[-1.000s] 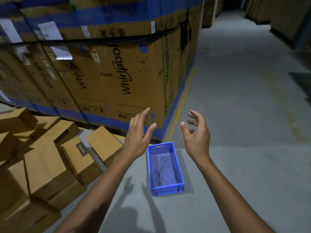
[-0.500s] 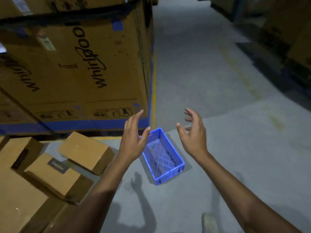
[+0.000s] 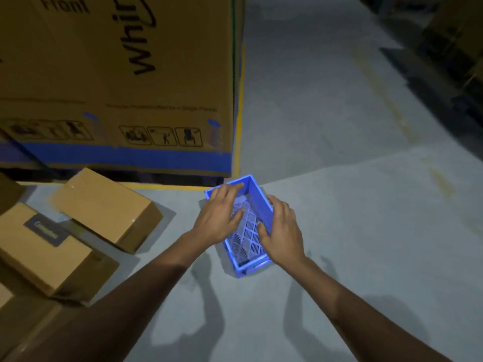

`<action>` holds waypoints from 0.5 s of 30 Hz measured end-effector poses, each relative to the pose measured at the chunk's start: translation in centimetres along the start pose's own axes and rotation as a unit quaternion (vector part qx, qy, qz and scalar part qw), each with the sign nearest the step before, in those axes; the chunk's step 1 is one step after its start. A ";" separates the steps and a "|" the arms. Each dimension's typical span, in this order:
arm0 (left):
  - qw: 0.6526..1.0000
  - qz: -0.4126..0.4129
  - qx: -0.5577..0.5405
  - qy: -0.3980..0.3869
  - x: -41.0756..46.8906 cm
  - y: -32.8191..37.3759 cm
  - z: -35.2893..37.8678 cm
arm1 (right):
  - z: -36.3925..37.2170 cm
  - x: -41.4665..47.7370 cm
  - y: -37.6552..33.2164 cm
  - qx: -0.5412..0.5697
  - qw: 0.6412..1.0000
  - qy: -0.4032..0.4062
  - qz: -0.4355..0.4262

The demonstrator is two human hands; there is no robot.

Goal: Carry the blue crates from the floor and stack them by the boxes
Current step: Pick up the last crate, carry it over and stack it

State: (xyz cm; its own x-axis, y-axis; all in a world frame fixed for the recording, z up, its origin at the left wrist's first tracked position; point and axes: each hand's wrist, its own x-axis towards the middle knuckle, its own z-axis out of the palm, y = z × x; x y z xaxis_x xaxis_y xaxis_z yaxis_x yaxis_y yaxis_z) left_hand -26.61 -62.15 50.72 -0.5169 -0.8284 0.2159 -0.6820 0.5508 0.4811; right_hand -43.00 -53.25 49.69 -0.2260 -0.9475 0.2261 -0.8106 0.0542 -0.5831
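Blue crate [image 3: 260,202], smooth plastic, lattice base; boxes [image 3: 104,205], matt cardboard; floor [image 3: 339,231], dull smooth concrete

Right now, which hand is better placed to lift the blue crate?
Right, probably. The right hand straddles a long wall of the blue plastic crate, thumb inside, fingers outside; the left hand lies flat over the opening, fingertips reaching the far rim.

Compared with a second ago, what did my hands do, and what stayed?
Both hands dropped onto the blue crate: left hand rests on its left rim, right hand grips its right wall. The crate still sits on the floor beside the carton; small boxes unchanged.
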 end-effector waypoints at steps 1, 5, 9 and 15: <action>1.000 -0.005 0.003 -0.004 -0.3 -1.9 3.1 | 3.1 -0.1 2.0 -0.015 1.000 -0.016 0.000; 0.999 -0.029 0.015 -0.041 -2.3 -9.6 16.1 | 15.3 -1.1 10.1 -0.054 0.996 -0.075 0.006; 0.993 -0.045 0.060 -0.091 -3.7 -16.5 27.7 | 26.0 -2.0 17.1 -0.100 0.987 -0.122 0.015; 0.969 -0.042 0.149 -0.190 -3.7 -24.1 38.6 | 38.4 -2.7 24.7 -0.150 0.971 -0.184 -0.003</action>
State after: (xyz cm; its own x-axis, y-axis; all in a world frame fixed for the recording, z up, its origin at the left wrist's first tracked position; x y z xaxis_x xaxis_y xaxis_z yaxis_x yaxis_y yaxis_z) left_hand -28.22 -68.43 5.56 -0.5673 -0.8057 -0.1703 -0.8202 0.5342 0.2047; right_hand -41.68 -61.44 4.75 -0.0564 -0.9937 -0.0969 -0.9447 0.0846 -0.3169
